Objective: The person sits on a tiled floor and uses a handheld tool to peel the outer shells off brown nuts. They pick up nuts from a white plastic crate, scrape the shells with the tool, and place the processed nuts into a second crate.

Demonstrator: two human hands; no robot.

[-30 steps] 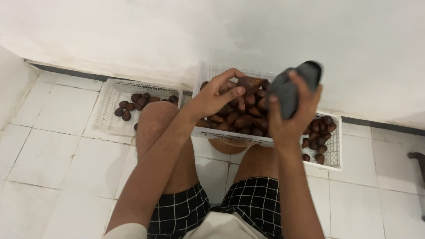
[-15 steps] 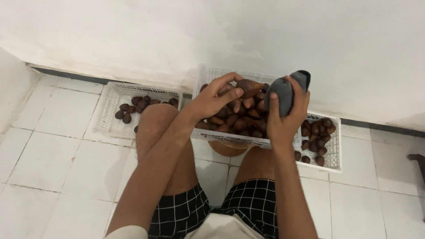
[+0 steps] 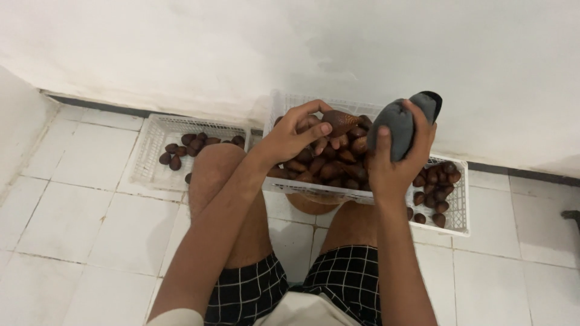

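Fruit [image 3: 339, 122] (brown, scaly) is pinched in my left hand [image 3: 296, 136], lifted from the heap in the middle crate [image 3: 338, 194]. My right hand [image 3: 396, 160], clamped on a grey cloth [image 3: 399, 125], has dropped closer to it since a second ago, nearly meeting.

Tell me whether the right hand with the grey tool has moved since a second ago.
Yes. The right hand, gripping the grey tool, has moved left and slightly down toward the middle white basket of brown fruit.

White tiled floor [image 3: 78, 223] meets a plain white wall [image 3: 181, 48] with dark skirting [image 3: 96, 105].
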